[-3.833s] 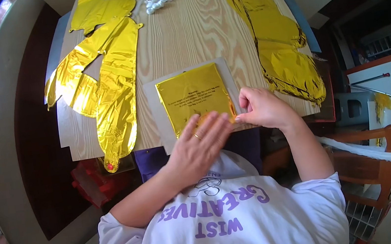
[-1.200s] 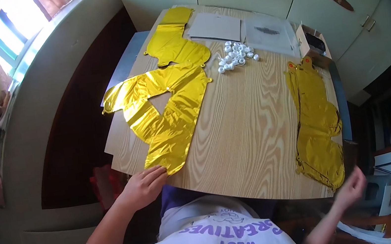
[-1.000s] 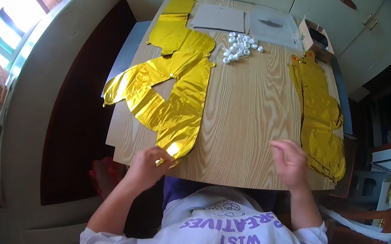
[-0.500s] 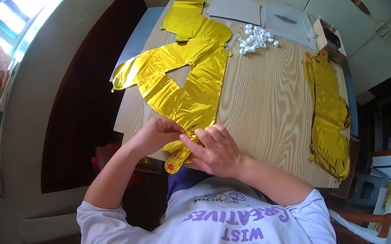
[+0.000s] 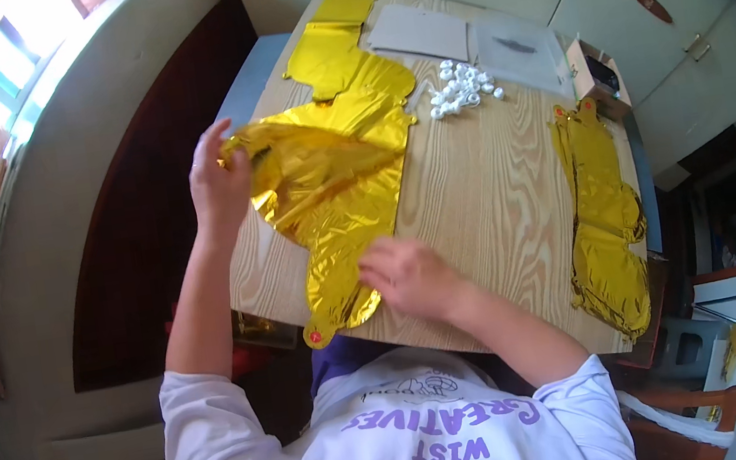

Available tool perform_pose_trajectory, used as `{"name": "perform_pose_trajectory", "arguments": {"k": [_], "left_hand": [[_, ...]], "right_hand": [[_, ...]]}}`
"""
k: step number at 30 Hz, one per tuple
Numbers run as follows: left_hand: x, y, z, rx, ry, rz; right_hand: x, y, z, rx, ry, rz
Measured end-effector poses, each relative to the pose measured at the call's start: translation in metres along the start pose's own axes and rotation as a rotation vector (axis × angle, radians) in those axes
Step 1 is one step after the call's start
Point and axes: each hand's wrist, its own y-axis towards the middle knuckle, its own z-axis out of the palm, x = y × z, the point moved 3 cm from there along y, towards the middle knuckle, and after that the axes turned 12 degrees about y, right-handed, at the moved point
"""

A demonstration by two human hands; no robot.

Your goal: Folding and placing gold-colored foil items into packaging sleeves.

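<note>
The wood-grain table carries a large gold foil piece down its left half, reaching the near edge; a narrower gold foil bundle lies along the right edge. The left hand pinches the foil's raised left corner. The right hand is at its near right edge, fingers bunched, though whether they grip I cannot tell. Smallest, a red dot marks the foil's near tip.
</note>
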Motion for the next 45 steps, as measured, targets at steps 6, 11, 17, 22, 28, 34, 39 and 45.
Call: {"name": "perform_pose_trajectory", "arguments": {"k": [6,11,17,22,28,34,39,45], "left_hand": [[-0.073,-0.006,0.049,0.435,0.393,0.483],[-0.062,0.021,0.106,0.889,0.184,0.330],[-0.035,0.081,0.081,0.631,-0.102,0.217],[0.018,0.143,0.028,0.532,-0.171,-0.046],[0.213,0.201,-0.156,-0.516,0.418,-0.487],[0.033,0.161,-0.175,-0.193,-0.145,-0.054],[-0.139,0.013,-0.142,0.418,-0.884,0.242],[-0.248,-0.012,-0.121,0.599,-1.545,0.067]], "right_hand": [[-0.062,0.054,-0.050,-0.085,-0.348,0.120],[-0.068,0.060,-0.051,-0.059,-0.458,0.175],[-0.074,0.074,-0.074,0.044,-0.439,0.264],[-0.072,0.090,-0.079,0.179,-0.425,0.333],[-0.058,0.108,-0.073,0.205,-0.444,0.269],[-0.092,0.078,-0.084,0.171,-0.333,0.366],[-0.049,0.023,-0.143,-0.312,0.691,-0.022],[0.032,-0.066,-0.170,-0.254,1.370,0.011]]}}
